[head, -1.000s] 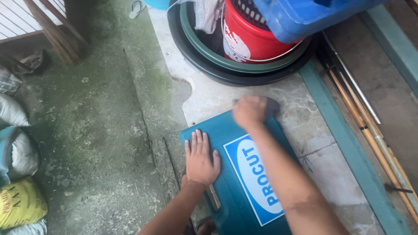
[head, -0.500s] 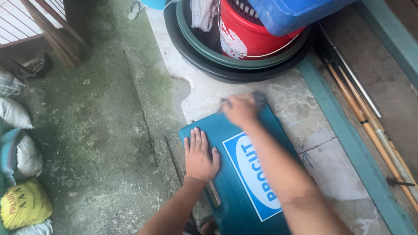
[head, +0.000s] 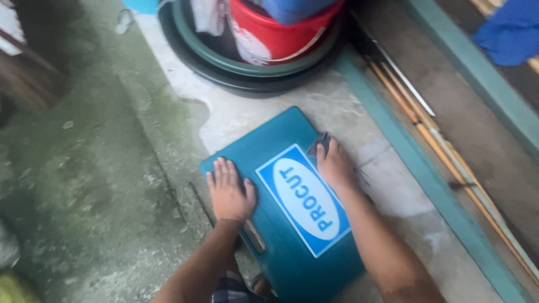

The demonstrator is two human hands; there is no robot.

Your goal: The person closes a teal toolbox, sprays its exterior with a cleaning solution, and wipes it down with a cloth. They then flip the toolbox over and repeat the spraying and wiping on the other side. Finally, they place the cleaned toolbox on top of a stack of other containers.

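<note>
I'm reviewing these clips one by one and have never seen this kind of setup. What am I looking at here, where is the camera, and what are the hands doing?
There is no machine: a person wears a camera on the head, so the one view looks down at their own two bare hands. A flat teal plastic case with a blue and white label lies on a pale concrete floor. The left hand rests flat, fingers spread, on the case's left part. The right hand presses a small dark object, too blurred to identify, against the case's right edge. Behind stand stacked dark basins holding a red bucket. Long rods lie to the right.
</note>
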